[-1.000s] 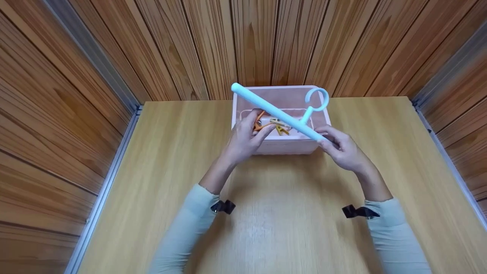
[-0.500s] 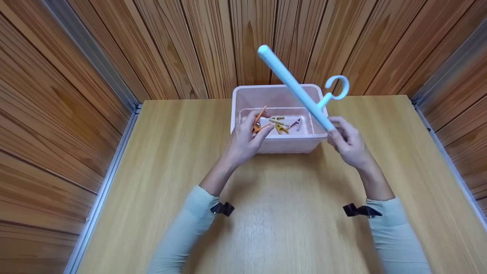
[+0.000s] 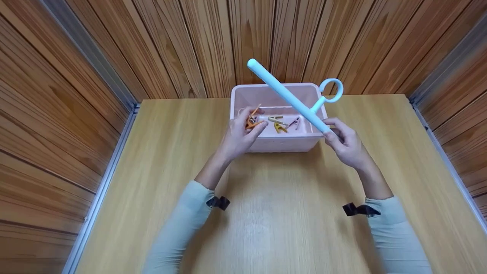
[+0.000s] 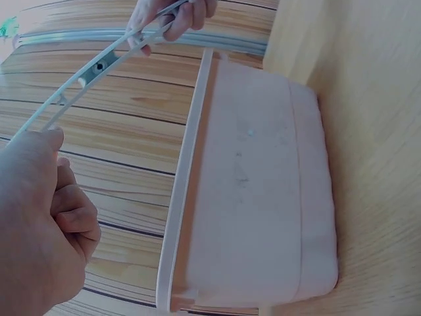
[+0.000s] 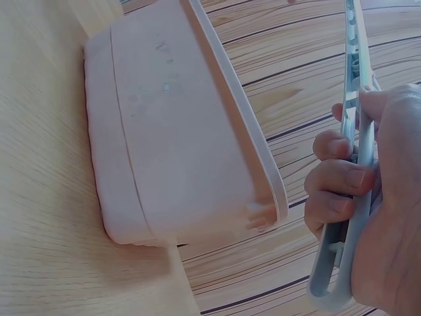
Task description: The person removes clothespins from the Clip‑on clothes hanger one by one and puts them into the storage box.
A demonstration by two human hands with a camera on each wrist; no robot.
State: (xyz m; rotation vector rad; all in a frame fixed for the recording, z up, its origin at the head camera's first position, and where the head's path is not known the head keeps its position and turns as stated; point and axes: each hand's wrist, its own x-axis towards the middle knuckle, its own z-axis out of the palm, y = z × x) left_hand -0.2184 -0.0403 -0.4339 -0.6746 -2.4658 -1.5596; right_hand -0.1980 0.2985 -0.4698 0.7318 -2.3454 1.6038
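In the head view my left hand (image 3: pixel 242 131) pinches an orange clothespin (image 3: pixel 250 125) between thumb and fingers, over the left side of a pink plastic bin (image 3: pixel 283 144). The clothespin's two arms stand spread apart. My right hand (image 3: pixel 344 144) grips one end of a light blue clothes hanger (image 3: pixel 285 95). The hanger slants up to the left across the bin, its hook (image 3: pixel 339 91) standing off to the right. In the right wrist view the fingers curl round the hanger (image 5: pixel 329 289). The left wrist view has the left hand (image 4: pixel 36 224) overlapping the hanger's far end; the clothespin is hidden there.
Inside the bin lie several more clothespins: a pale yellow one (image 3: pixel 274 120), a darker yellow one (image 3: pixel 280 128) and a pinkish one (image 3: pixel 294 122). The bin stands near the back edge of the wooden table (image 3: pixel 281 213), before a wood-plank wall (image 3: pixel 213 49).
The hanger swung up and to the right, then dipped partway back left, uncovering clothespins in the bin. My left hand has shifted slightly left with the orange clothespin still in it.
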